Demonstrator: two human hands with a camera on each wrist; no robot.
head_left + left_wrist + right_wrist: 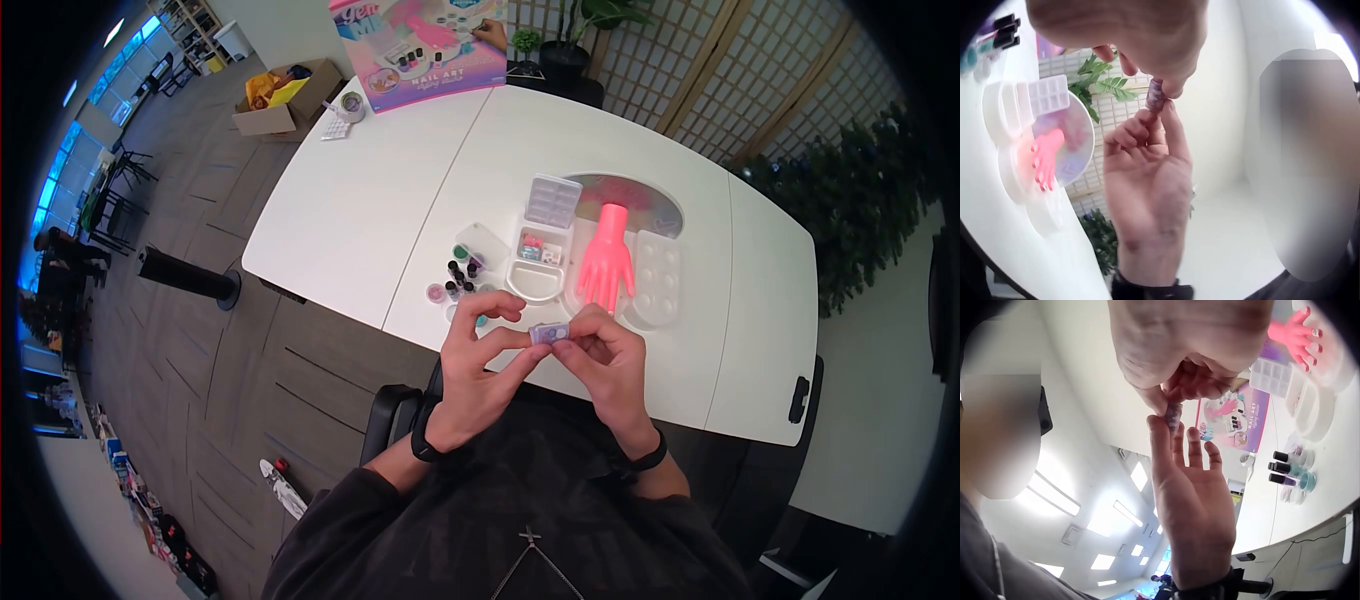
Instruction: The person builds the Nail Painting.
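Observation:
A small purple-grey patterned item (549,333) is held between both hands above the table's near edge; in the wrist views it looks like a small rolled or wrapped piece (1155,95) (1173,417). The left hand (482,365) pinches its left end between thumb and index finger, the other fingers raised and bent. The right hand (610,370) pinches its right end with thumb and fingertips, the remaining fingers curled in. Beyond the hands, a pink model hand (606,262) lies fingers toward the person. Whether the item wraps a fingertip I cannot tell.
White compartment tray (536,280) with small pieces stands left of the model hand, a round-welled palette (657,280) right. Several black-capped bottles (453,288) and small pots stand left of the tray. A nail art box (425,60) stands at the table's back, near a tape roll (351,103).

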